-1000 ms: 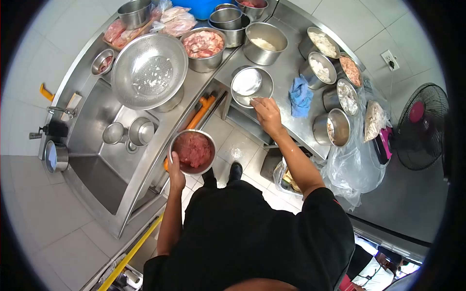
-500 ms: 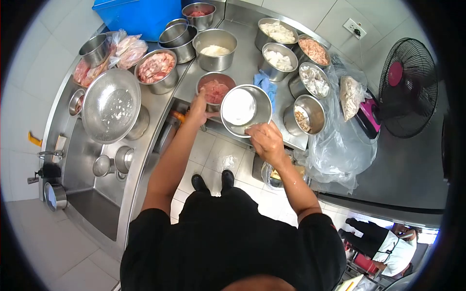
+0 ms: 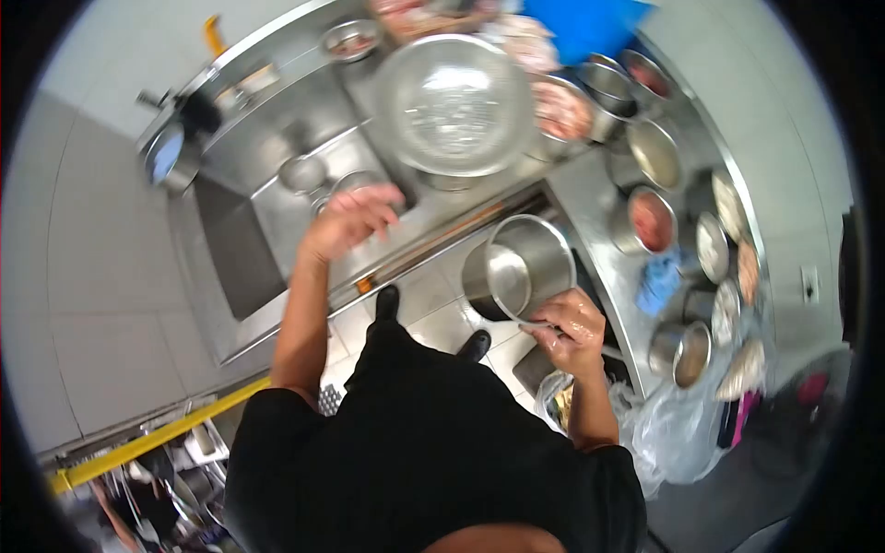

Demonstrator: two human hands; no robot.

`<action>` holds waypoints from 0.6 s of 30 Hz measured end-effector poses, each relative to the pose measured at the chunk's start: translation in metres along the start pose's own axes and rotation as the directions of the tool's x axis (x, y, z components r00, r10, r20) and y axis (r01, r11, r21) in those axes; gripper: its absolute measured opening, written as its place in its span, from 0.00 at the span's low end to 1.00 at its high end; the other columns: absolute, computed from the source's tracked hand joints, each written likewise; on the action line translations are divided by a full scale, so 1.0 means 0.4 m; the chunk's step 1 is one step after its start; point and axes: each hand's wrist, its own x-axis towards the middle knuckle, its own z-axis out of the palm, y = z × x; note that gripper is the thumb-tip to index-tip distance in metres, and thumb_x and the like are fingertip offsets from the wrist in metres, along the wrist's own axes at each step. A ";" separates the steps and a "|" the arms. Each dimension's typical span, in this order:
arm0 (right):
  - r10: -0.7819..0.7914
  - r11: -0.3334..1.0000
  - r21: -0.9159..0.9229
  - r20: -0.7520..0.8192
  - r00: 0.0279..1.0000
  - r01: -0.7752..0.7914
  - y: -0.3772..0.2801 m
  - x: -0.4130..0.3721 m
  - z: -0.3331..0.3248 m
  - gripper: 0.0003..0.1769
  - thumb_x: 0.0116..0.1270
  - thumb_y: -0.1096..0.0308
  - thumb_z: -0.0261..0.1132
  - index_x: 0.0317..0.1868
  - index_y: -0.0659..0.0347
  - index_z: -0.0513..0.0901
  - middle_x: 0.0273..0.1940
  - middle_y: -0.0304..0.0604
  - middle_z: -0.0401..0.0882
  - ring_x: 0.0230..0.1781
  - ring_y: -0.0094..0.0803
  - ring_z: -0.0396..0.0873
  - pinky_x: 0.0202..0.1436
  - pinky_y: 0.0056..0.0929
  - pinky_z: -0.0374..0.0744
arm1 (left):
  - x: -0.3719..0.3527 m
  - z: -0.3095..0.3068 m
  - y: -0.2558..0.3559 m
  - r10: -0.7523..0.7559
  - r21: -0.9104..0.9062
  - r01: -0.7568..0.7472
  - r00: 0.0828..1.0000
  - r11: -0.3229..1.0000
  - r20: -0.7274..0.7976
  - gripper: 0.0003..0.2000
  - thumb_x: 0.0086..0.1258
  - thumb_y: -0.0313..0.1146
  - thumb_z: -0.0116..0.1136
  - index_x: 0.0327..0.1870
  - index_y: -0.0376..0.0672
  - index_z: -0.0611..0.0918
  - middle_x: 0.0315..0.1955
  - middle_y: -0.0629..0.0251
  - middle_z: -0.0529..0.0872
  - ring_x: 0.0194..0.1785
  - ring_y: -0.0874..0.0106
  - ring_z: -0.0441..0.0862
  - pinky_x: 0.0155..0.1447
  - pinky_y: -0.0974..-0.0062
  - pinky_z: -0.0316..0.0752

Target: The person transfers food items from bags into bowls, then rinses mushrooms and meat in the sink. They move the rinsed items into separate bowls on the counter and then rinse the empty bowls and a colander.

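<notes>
My right hand [image 3: 567, 330] grips the rim of a steel pot [image 3: 553, 253], tilted in front of me over the floor gap beside the counter. Its visible inside is shiny bare metal. Over the near edge of the sink [image 3: 230, 249], my left hand [image 3: 355, 221] has its fingers spread and holds nothing. Small strainers [image 3: 302, 173] lie in the sink close to that hand, one partly hidden behind it. A large perforated colander [image 3: 456, 106] rests beyond it on the counter. To the right stands a steel pot of red meat [image 3: 652, 221], untouched.
Several steel pots of pale food and meat line the right counter, near a blue cloth [image 3: 658, 281]. A blue bin [image 3: 590, 28] sits at the back. Plastic bags [image 3: 682, 433] and a fan [image 3: 811, 396] are at right. A yellow bar [image 3: 166, 442] crosses the lower left.
My view has turned left toward the sink. My left hand has left the pot of red meat and moved over the sink, opening. The right hand still carries the steel pot, now tilted differently.
</notes>
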 end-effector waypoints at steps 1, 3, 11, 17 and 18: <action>-0.032 0.997 0.078 0.063 0.997 0.027 -0.011 0.049 0.062 0.12 0.42 0.72 0.74 0.29 0.62 0.83 0.29 0.42 0.79 0.29 0.36 0.77 0.33 0.32 0.74 | -0.033 -0.125 0.037 0.060 -0.007 -0.063 0.978 0.998 -0.201 0.22 0.59 0.23 0.47 0.58 0.38 0.73 0.40 0.59 0.83 0.35 0.74 0.81 0.28 0.85 0.70; -0.091 0.980 0.192 0.171 0.981 0.058 -0.023 0.150 0.205 0.12 0.42 0.71 0.75 0.30 0.61 0.82 0.29 0.41 0.78 0.29 0.37 0.77 0.32 0.32 0.73 | -0.051 -0.368 0.071 0.082 -0.005 -0.098 0.856 0.995 -0.510 0.25 0.57 0.22 0.43 0.60 0.37 0.69 0.45 0.56 0.81 0.41 0.72 0.81 0.33 0.84 0.73; -0.010 1.000 0.017 0.246 0.969 0.007 0.116 0.456 0.736 0.16 0.54 0.64 0.72 0.38 0.63 0.79 0.32 0.45 0.77 0.23 0.36 0.73 0.27 0.31 0.72 | 0.228 -0.922 0.139 -0.184 -0.400 -0.211 0.639 0.892 -0.747 0.28 0.65 0.30 0.50 0.63 0.28 0.57 0.58 0.42 0.68 0.61 0.51 0.69 0.61 0.58 0.72; 0.319 0.947 -0.050 0.265 0.910 -0.317 0.189 0.567 0.880 0.18 0.56 0.63 0.70 0.43 0.62 0.76 0.38 0.48 0.80 0.33 0.43 0.78 0.36 0.35 0.75 | 0.321 -1.019 0.269 0.147 -0.540 -0.576 0.755 0.613 -0.639 0.36 0.64 0.36 0.51 0.66 0.25 0.49 0.66 0.49 0.58 0.65 0.52 0.64 0.66 0.58 0.65; 0.342 0.938 -0.050 0.294 0.892 -0.343 0.192 0.593 0.901 0.17 0.56 0.64 0.70 0.42 0.62 0.76 0.39 0.50 0.80 0.37 0.47 0.79 0.39 0.38 0.76 | 0.314 -1.033 0.271 0.148 -0.540 -0.582 0.751 0.607 -0.643 0.36 0.64 0.36 0.51 0.66 0.25 0.49 0.66 0.49 0.58 0.65 0.52 0.64 0.66 0.58 0.65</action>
